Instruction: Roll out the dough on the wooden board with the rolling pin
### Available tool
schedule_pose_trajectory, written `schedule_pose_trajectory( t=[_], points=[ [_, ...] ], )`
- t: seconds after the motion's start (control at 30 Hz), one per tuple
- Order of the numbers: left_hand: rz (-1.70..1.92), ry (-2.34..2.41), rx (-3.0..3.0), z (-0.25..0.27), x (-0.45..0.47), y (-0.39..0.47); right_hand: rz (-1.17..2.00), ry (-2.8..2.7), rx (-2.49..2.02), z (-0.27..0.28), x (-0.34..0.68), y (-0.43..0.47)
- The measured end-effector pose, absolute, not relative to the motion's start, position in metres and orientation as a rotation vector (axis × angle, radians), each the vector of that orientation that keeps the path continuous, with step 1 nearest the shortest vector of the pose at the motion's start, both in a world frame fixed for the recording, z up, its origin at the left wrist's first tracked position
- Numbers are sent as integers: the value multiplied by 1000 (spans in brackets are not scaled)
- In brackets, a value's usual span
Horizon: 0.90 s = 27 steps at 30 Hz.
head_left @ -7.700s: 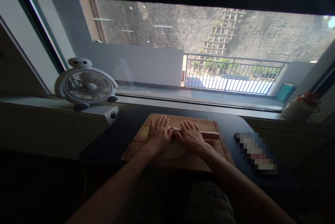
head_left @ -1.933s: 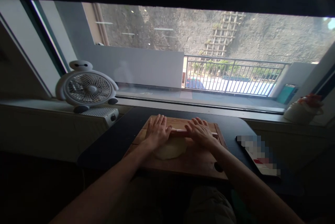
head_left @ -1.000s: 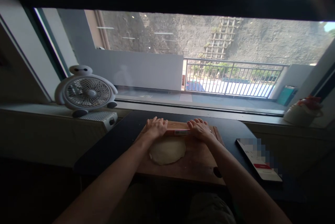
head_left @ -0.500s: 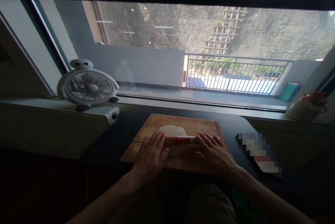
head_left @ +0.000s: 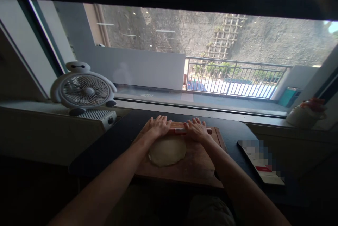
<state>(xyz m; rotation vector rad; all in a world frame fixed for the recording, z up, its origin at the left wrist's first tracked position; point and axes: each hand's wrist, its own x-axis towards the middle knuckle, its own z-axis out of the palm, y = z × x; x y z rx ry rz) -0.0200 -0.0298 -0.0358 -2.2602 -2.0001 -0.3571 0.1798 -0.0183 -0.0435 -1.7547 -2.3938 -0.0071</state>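
A wooden rolling pin (head_left: 180, 131) with a red label lies across the far part of a wooden cutting board (head_left: 195, 169). My left hand (head_left: 160, 126) rests on its left part, fingers stretched forward over it. Likewise, my right hand (head_left: 195, 129) lies with spread fingers on the right part, and the pin's end sticks out past it. Neither hand is wrapped round the pin. On the near side of the pin, a flat, roughly round sheet of dough (head_left: 167, 152) lies on the board, its left edge close to my left forearm.
The board sits on a dark table (head_left: 105, 148). A partly blurred flat package (head_left: 260, 164) lies to the right. A white fan (head_left: 87, 90) stands at the left by the window, and a pale pot (head_left: 303, 115) is on the right sill.
Both hands have moved forward with the rolling pin, from the near side of the dough to the board's far part. More of the dough now shows, and the view has shifted slightly.
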Motion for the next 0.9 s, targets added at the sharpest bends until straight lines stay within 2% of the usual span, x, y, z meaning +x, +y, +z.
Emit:
schedule_pose_trajectory(
  t=[0.23,0.37,0.5,0.67,0.77,0.9],
  points=[
    [-541,-1646,-2318,-65,-25,-139,-210,-2448,-1424,-61,214,-136],
    [-522,-1578,-2352,-76,-29,-168,-205,-2468,-1450,-62,224,-155],
    [-519,-1750,-2333,-70,-19,-122,-106,-2495,-1541,-52,211,-106],
    [-480,-2071,-2298,-46,1,-34,-133,-2601,-1533,-34,186,-45],
    [-526,-2189,-2200,-38,-6,-10,-169,-2435,-1587,-32,188,-46],
    [-520,-2268,-2234,-39,-34,-20,-107,-2433,-1427,-48,218,-71]
  ],
)
